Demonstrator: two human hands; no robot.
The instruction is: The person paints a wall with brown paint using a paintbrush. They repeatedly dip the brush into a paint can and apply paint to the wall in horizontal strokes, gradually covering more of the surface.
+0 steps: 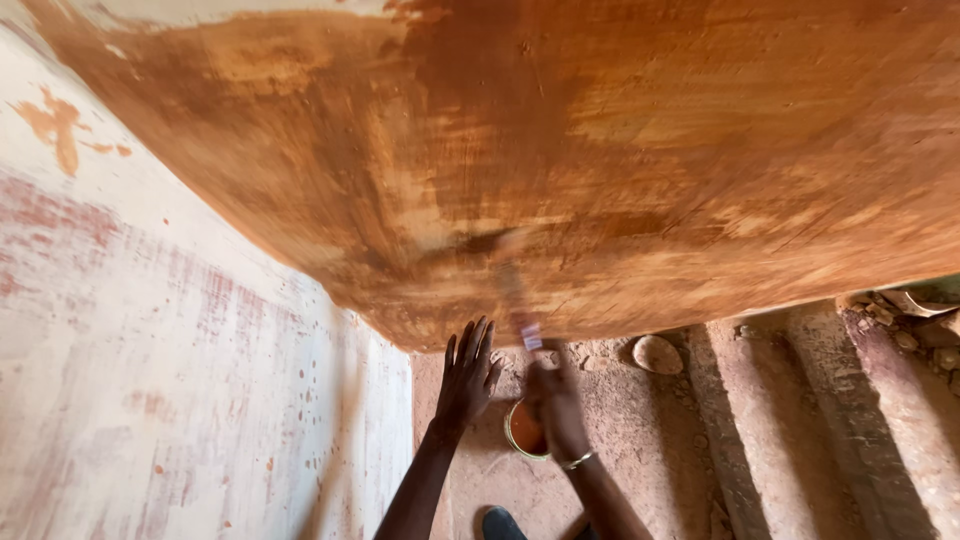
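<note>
Left hand (pixel 467 375): fingers (pixel 472 342) straight and spread, nothing in them, tips pointing to about 12 o'clock. Palm looks pressed flat near the bottom edge of the wall (pixel 620 150), though actual contact is hard to confirm.

Right hand (pixel 555 400): fingers curled tight round the handle of a paintbrush (pixel 515 290). Brush runs from the fist up toward 11 o'clock; bristle end meets the wall in a dark wet streak. Brush is motion-blurred (shape of the head not readable). Thin bracelet (pixel 578 461) on the right wrist.

Hands sit just beside each other, left at 9 o'clock of right, a narrow gap between them.

Paint tin (pixel 525 432): round, pale rim, orange-brown paint inside, standing on the dirt floor (pixel 640 440). It shows in the gap between the two forearms, at about 7 o'clock of the right hand, partly hidden by the right wrist.

Wall ahead: fills the upper frame, coated in streaky orange-brown paint, uneven, lighter patches showing through. Darkest band runs up from the brush tip toward 12 o'clock.

Side wall (pixel 150 350) at 9 o'clock: whitish, with faded reddish smears and small orange drips.

Floor: reddish dirt. A rounded stone (pixel 657 354) lies at the wall's foot, 2 o'clock of the right hand, well apart. Raised earth ridges (pixel 800 400) run along the floor at 3 o'clock. Dark shoe tip (pixel 498 524) at 6 o'clock, bottom edge of frame.
</note>
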